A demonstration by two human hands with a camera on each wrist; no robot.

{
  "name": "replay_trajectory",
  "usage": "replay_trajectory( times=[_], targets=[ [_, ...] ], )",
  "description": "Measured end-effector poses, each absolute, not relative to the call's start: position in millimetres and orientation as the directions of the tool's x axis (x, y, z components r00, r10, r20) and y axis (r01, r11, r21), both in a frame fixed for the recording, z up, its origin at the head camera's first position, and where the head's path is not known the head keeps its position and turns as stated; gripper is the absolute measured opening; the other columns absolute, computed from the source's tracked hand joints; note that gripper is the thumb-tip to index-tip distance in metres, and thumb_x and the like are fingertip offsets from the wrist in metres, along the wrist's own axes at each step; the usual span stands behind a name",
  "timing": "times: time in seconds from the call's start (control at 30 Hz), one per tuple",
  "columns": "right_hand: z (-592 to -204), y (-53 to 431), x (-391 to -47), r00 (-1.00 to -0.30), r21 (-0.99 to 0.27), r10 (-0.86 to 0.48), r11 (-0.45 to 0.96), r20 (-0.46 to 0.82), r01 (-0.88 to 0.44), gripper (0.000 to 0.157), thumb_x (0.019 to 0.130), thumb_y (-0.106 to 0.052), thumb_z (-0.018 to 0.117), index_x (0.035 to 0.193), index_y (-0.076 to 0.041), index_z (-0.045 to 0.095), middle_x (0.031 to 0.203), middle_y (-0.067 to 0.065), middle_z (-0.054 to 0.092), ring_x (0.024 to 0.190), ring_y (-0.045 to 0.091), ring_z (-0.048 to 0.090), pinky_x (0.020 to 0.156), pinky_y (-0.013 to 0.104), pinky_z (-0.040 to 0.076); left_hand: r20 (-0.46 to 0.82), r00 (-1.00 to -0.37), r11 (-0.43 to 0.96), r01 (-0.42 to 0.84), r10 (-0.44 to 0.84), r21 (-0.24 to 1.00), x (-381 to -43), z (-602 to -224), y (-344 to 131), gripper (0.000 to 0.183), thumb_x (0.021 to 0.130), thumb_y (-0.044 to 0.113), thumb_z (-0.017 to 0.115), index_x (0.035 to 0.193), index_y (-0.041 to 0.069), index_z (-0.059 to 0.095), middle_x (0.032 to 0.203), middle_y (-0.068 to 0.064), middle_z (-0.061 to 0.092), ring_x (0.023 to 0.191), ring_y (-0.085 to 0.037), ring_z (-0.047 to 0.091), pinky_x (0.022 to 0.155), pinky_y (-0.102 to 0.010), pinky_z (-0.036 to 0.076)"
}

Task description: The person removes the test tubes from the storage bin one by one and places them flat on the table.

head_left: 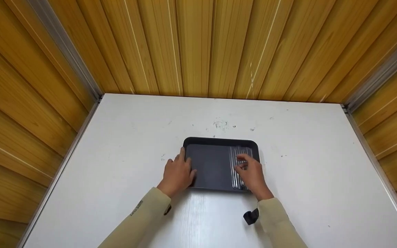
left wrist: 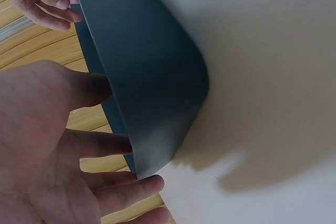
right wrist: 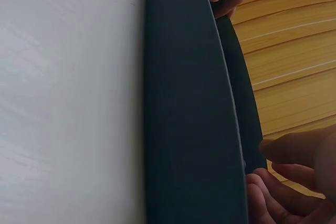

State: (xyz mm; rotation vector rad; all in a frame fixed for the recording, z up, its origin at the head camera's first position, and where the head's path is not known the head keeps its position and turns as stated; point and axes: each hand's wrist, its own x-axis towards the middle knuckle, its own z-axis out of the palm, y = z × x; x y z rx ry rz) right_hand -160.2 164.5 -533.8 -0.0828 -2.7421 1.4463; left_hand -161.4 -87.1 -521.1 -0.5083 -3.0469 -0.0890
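Observation:
A dark grey rectangular tray (head_left: 208, 167) lies on the white table. Several clear, slender rods or tubes (head_left: 233, 172) lie side by side along its right side. My left hand (head_left: 177, 174) holds the tray's left edge, thumb inside and some fingers outside the rim; in the left wrist view the hand (left wrist: 47, 140) straddles the dark wall. Over the clear rods hovers my right hand (head_left: 252, 174), fingers loosely bent, a gap between thumb and forefinger. In the right wrist view, the near wall partly hides that hand's fingers (right wrist: 286, 195), and nothing shows between them.
The white table (head_left: 143, 137) carries small dark marks behind the tray. Yellow wood-look panels (head_left: 198, 48) stand at the back and both sides, with metal strips (head_left: 67, 44) at the corners. A black strapped device (head_left: 251, 217) sits by the right cuff.

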Motion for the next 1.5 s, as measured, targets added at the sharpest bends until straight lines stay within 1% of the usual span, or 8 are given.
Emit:
replay_trajectory(
  times=[0.23,0.47,0.57,0.77,1.03,1.13,1.37,1.5],
  targets=[
    [-533.3,160.2,-159.6,-0.999,-0.806,0.044,0.592,0.012,0.017,0.039,0.082,0.003,0.070,0.121,-0.001,0.063,0.114,0.015,0.067,0.087,0.020,0.065,0.071,0.031,0.052,0.073,-0.942,0.942,0.332,0.328,0.050,-161.9,-521.7,-86.9,0.052,0.094,0.041,0.059,0.125,0.000,0.061,0.146,-0.027,0.042,0.116,-0.032,0.060,0.088,-0.047,0.050],
    [-536.1,153.5,-158.7,-0.999,-0.770,0.023,0.638,0.029,-0.008,0.039,0.082,0.003,0.070,0.120,-0.001,0.064,0.110,0.013,0.067,0.085,0.019,0.063,0.074,0.035,0.052,0.083,-0.935,0.938,0.347,0.345,0.007,-161.3,-522.6,-87.3,0.051,0.095,0.043,0.057,0.125,0.002,0.061,0.145,-0.027,0.043,0.115,-0.030,0.061,0.085,-0.045,0.052],
    [-537.0,151.1,-158.6,-0.999,-0.761,0.014,0.649,0.033,-0.016,0.038,0.082,0.004,0.070,0.119,0.000,0.064,0.110,0.015,0.067,0.085,0.020,0.063,0.073,0.035,0.052,0.090,-0.935,0.938,0.345,0.342,0.023,-161.0,-522.9,-87.0,0.051,0.094,0.042,0.058,0.124,0.001,0.061,0.144,-0.027,0.043,0.114,-0.030,0.061,0.085,-0.046,0.051],
    [-536.6,145.6,-157.5,-0.999,-0.743,0.011,0.669,0.038,-0.021,0.037,0.081,0.005,0.071,0.117,0.001,0.065,0.106,0.016,0.066,0.083,0.020,0.061,0.071,0.035,0.052,0.094,-0.936,0.940,0.341,0.338,0.023,-160.4,-522.8,-86.5,0.051,0.094,0.042,0.059,0.124,0.001,0.062,0.144,-0.027,0.044,0.113,-0.030,0.062,0.084,-0.046,0.051],
    [-537.9,141.4,-156.5,-0.997,-0.649,-0.019,0.758,0.075,-0.063,0.032,0.081,0.003,0.071,0.113,0.000,0.067,0.115,0.016,0.063,0.089,0.025,0.062,0.077,0.040,0.052,0.108,-0.935,0.939,0.343,0.338,0.030,-160.4,-523.8,-86.5,0.050,0.093,0.041,0.061,0.121,0.000,0.063,0.143,-0.028,0.044,0.111,-0.030,0.062,0.082,-0.045,0.052],
    [-537.7,139.9,-156.1,-0.997,-0.632,-0.028,0.772,0.066,-0.063,0.032,0.083,0.002,0.070,0.115,-0.001,0.066,0.117,0.015,0.061,0.090,0.026,0.061,0.079,0.041,0.051,0.108,-0.936,0.940,0.340,0.334,0.034,-160.7,-524.0,-86.4,0.050,0.093,0.041,0.061,0.121,0.000,0.063,0.143,-0.027,0.044,0.111,-0.031,0.062,0.083,-0.045,0.052],
    [-537.7,135.6,-155.8,-0.996,-0.577,-0.054,0.812,0.069,-0.084,0.033,0.084,0.001,0.070,0.116,0.000,0.066,0.117,0.015,0.060,0.102,0.029,0.063,0.084,0.042,0.052,0.109,-0.935,0.940,0.341,0.337,0.022,-160.5,-524.8,-86.6,0.050,0.092,0.042,0.061,0.122,0.002,0.063,0.144,-0.026,0.044,0.111,-0.030,0.063,0.083,-0.045,0.052],
    [-537.5,132.8,-154.6,-0.993,-0.529,-0.072,0.842,0.093,-0.110,0.033,0.083,0.001,0.071,0.115,0.000,0.066,0.115,0.015,0.060,0.102,0.030,0.064,0.082,0.042,0.053,0.113,-0.933,0.938,0.345,0.341,0.017,-160.4,-524.7,-86.9,0.049,0.092,0.041,0.062,0.121,0.002,0.064,0.144,-0.026,0.044,0.111,-0.030,0.063,0.082,-0.044,0.052]
  ],
)
